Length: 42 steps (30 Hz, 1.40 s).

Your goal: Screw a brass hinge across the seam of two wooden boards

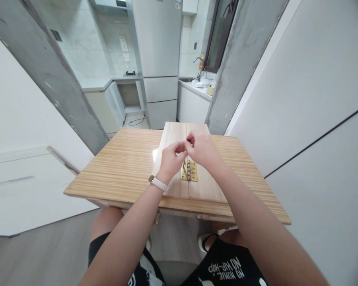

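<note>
Two pale wooden boards (173, 137) lie side by side on a striped wooden table (122, 167), joined by a brass hinge (189, 171). My left hand (170, 159) and my right hand (203, 150) meet just above the hinge. The fingertips of both pinch a small dark object (188, 141), too small to identify. A white band is on my left wrist.
The table's front edge is close to my knees. A grey concrete pillar (241, 55) and a white wall stand to the right, another pillar to the left. Beyond is a kitchen with a fridge (159, 51), a counter and a sink tap (200, 65).
</note>
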Tool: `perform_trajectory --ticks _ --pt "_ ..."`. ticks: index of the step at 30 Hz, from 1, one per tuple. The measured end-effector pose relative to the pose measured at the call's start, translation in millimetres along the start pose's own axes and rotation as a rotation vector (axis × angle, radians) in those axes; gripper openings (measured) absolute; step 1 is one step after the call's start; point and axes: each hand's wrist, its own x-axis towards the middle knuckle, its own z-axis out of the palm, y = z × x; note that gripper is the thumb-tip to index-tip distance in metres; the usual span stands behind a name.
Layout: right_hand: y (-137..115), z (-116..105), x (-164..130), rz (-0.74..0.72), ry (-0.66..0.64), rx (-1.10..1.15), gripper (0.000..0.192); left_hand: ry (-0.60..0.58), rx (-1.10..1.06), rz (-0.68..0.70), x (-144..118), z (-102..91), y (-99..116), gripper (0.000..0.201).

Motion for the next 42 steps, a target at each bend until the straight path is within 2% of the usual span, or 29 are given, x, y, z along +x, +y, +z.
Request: perform_trajectory --ticks 9,13,16,21,28,34,42 --pt "-1 8 -5 0.041 0.079 -0.002 0.007 -0.070 -0.091 0.000 4 -3.2 -6 0.011" --pt "13 2 1 -0.054 -0.072 0.177 0.005 -0.048 -0.123 -0.034 4 -5.3 -9 0.014" --pt "26 -4 8 -0.178 -0.186 0.280 0.022 -0.057 -0.134 -0.044 4 -5.8 -11 0.016" --pt "28 -12 17 -0.209 -0.256 0.221 0.020 -0.043 -0.113 -0.066 3 -3.4 -10 0.015" --pt "22 -13 17 -0.229 -0.239 0.153 0.015 0.127 0.131 -0.024 -9 6.7 10 0.014" --pt "22 -5 16 -0.219 -0.197 0.156 0.016 0.245 0.222 -0.067 -15 16.9 12 0.010" --pt "23 -5 11 -0.167 -0.149 0.143 0.014 0.164 0.206 -0.021 -6 12.7 7 0.020"
